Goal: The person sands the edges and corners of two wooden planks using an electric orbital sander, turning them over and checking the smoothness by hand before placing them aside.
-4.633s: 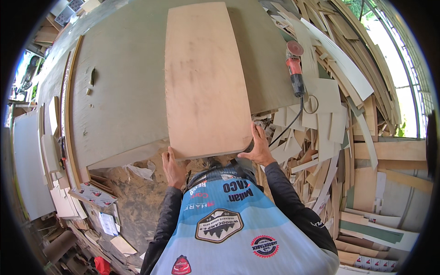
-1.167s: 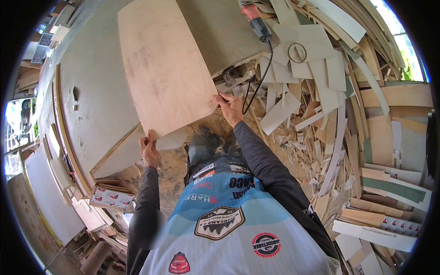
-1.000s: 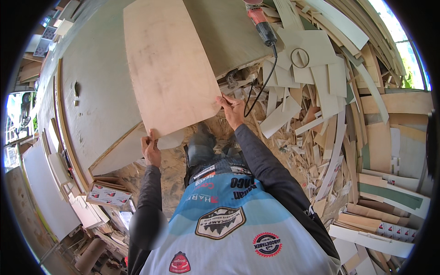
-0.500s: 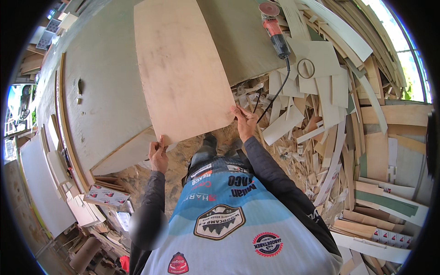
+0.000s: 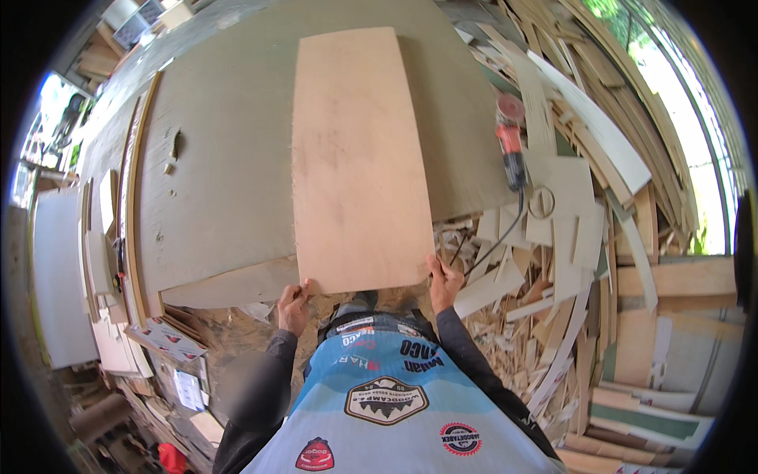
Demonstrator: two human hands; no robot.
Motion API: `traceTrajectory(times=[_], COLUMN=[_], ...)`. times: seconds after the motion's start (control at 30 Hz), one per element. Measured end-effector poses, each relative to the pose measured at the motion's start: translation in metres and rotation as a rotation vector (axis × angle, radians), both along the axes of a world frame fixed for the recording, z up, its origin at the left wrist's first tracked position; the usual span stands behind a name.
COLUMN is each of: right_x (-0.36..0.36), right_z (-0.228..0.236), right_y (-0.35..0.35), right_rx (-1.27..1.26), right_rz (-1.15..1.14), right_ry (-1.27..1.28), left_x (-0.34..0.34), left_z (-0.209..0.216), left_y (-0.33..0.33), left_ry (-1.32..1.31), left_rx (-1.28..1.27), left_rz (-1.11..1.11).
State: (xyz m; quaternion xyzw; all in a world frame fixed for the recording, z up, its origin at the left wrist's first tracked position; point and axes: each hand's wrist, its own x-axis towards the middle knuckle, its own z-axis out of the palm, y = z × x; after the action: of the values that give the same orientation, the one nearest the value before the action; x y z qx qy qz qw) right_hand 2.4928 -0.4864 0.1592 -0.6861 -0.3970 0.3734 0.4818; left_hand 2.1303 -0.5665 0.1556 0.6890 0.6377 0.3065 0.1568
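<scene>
Head view: a long pale plywood board (image 5: pixel 357 158) lies lengthwise on the grey bench (image 5: pixel 221 174), its near end just over the bench's front edge. Below the bench at lower left, flat printed cardboard packages (image 5: pixel 166 338) in white with red and blue marks lean among offcuts, with another white printed sheet (image 5: pixel 189 389) just under them; the print is too small to make out. On the person's blue and white shirt (image 5: pixel 387 403) sit round and shield-shaped badges in black, white and red. An orange angle grinder (image 5: pixel 512 150) lies at the bench's right edge, its black cord trailing down into a heap of wood scraps (image 5: pixel 553 261). The left hand (image 5: pixel 294 304) has its grip clamped on the board's near left corner, fingers curled under and thumb on top, the dark-sleeved forearm rising from below. The right hand (image 5: pixel 444 280) has its grip closed on the near right corner likewise, the arm bent and reaching up from the right.
</scene>
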Motion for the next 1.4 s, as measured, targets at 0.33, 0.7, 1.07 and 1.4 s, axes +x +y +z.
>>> traceTrajectory(times=[0.33, 0.7, 1.07, 1.4], right_x=[0.006, 0.021, -0.004, -0.006], right_z=[0.002, 0.03, -0.013, -0.011], right_y=[-0.001, 0.125, 0.249, 0.246], right_rx=[-0.035, 0.093, 0.028, -0.024], right_rz=[0.044, 0.101, 0.09, 0.047], right_ry=[0.015, -0.372, -0.562, -0.596], left_x=[0.001, 0.01, 0.046, 0.043], left_z=[0.004, 0.05, 0.017, 0.017], left_y=[-0.013, 0.143, 0.266, 0.266], left_ry=[-0.087, -0.471, -0.507, -0.515], left_rx=[-0.1, -0.088, -0.22, -0.2], left_rz=[-0.002, 0.521, 0.775, 0.761])
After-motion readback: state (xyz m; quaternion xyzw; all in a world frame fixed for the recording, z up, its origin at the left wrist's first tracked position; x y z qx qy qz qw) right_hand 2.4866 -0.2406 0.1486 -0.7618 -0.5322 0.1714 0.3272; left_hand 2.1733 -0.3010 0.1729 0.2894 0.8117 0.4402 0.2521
